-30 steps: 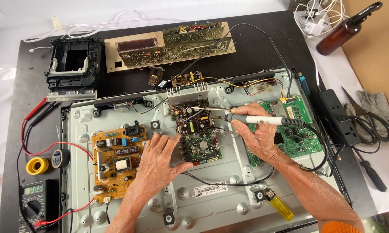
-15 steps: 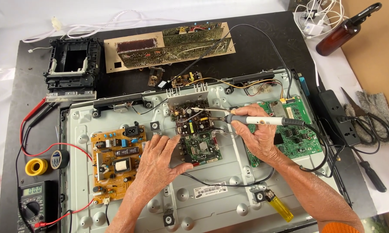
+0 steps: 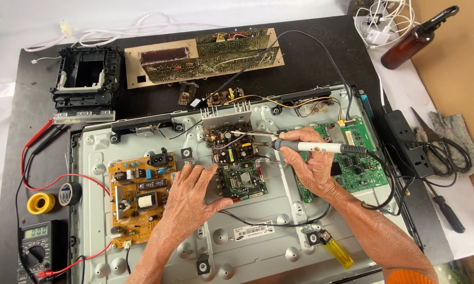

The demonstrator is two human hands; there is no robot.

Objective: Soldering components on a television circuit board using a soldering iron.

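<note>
My right hand (image 3: 311, 167) grips a white soldering iron (image 3: 311, 146) by its handle, the tip pointing left over a small green circuit board (image 3: 237, 163) in the middle of a grey metal TV back panel (image 3: 247, 252). My left hand (image 3: 187, 197) lies flat on the panel, its fingers against the left edge of that board. An orange power board (image 3: 137, 197) sits left of this hand. Partly under my right hand is a green main board (image 3: 360, 158).
A yellow lighter (image 3: 336, 250) lies on the panel's lower right. A multimeter (image 3: 34, 250) with red leads, tape rolls (image 3: 52, 199), a black plastic frame (image 3: 87, 81) and a long brown board (image 3: 205, 52) surround it. Power strip (image 3: 405, 142), scissors, screwdriver (image 3: 447, 213) and brown bottle (image 3: 418, 39) lie right.
</note>
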